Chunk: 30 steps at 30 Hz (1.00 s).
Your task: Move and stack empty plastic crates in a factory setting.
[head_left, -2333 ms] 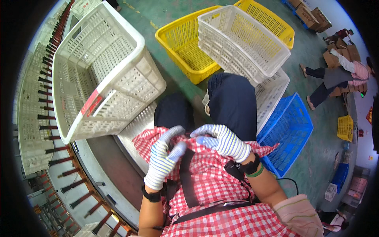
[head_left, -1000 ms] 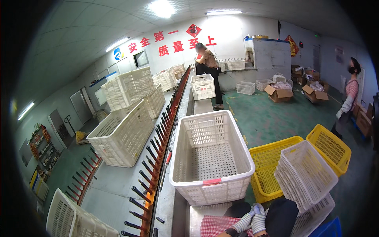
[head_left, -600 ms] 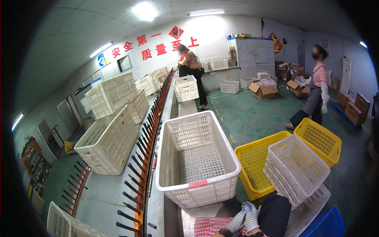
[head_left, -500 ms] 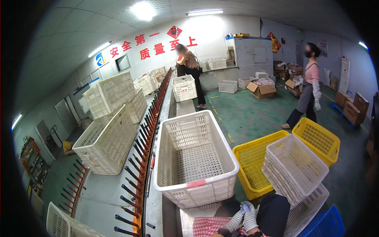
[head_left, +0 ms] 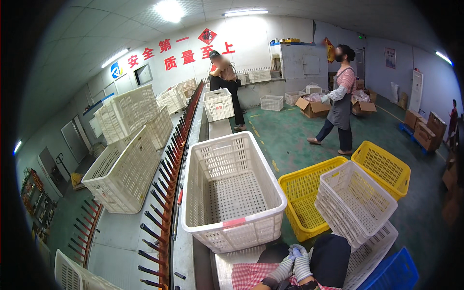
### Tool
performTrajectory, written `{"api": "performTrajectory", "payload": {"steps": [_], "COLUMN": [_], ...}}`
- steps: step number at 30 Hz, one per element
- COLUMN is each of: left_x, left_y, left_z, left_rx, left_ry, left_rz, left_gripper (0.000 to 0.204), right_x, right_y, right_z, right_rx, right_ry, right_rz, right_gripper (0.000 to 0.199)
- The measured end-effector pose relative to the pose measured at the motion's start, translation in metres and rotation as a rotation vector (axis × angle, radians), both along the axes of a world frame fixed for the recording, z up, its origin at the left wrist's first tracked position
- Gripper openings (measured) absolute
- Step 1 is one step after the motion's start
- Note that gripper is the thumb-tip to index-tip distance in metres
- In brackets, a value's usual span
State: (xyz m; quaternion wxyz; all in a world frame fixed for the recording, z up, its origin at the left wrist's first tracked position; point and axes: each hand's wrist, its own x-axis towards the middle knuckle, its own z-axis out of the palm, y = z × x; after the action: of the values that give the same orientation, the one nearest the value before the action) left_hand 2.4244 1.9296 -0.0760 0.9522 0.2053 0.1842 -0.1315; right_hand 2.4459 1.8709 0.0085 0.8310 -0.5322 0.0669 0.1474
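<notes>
My left hand (head_left: 284, 265) and my right hand (head_left: 303, 261), both in striped gloves, rest together in my lap between my dark-clad knees. Their fingers are pressed together and closed, one hand against the other, with no object visible in them. Red-and-white checked cloth (head_left: 251, 274) lies beside my left forearm. Just beyond my hands stands a large white slatted crate (head_left: 251, 231), with nothing in it and a red mark on its near rim.
Yellow crates (head_left: 302, 231), stacked white crates (head_left: 355, 193) and a blue crate (head_left: 394, 273) stand right. Left, a rail of dark upright rods (head_left: 162, 208) runs along a metal bench holding more white crates (head_left: 121, 179). A person (head_left: 340, 96) walks on the green floor; another (head_left: 229, 87) is farther back.
The person at right has walked leftward across the floor. My view has shifted slightly. My hands stay together in my lap.
</notes>
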Motion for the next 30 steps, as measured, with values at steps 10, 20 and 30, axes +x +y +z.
{"api": "performTrajectory", "payload": {"steps": [10, 20, 30], "left_x": [-0.011, -0.002, -0.002], "left_y": [-0.004, 0.000, 0.000], "left_z": [0.074, 0.013, 0.007], "left_rx": [0.110, 0.044, 0.034], "left_ry": [0.106, -0.049, -0.059], "left_rz": [0.009, 0.025, 0.003], "left_gripper": [0.027, 0.023, 0.030], "right_x": [0.000, -0.001, -0.002], "right_y": [-0.004, -0.002, -0.002], "right_z": [0.001, 0.001, 0.004], "right_rx": [-0.014, -0.032, -0.033], "right_ry": [0.019, 0.005, 0.000], "right_rz": [-0.003, 0.010, 0.011], "right_gripper": [0.016, 0.016, 0.016]}}
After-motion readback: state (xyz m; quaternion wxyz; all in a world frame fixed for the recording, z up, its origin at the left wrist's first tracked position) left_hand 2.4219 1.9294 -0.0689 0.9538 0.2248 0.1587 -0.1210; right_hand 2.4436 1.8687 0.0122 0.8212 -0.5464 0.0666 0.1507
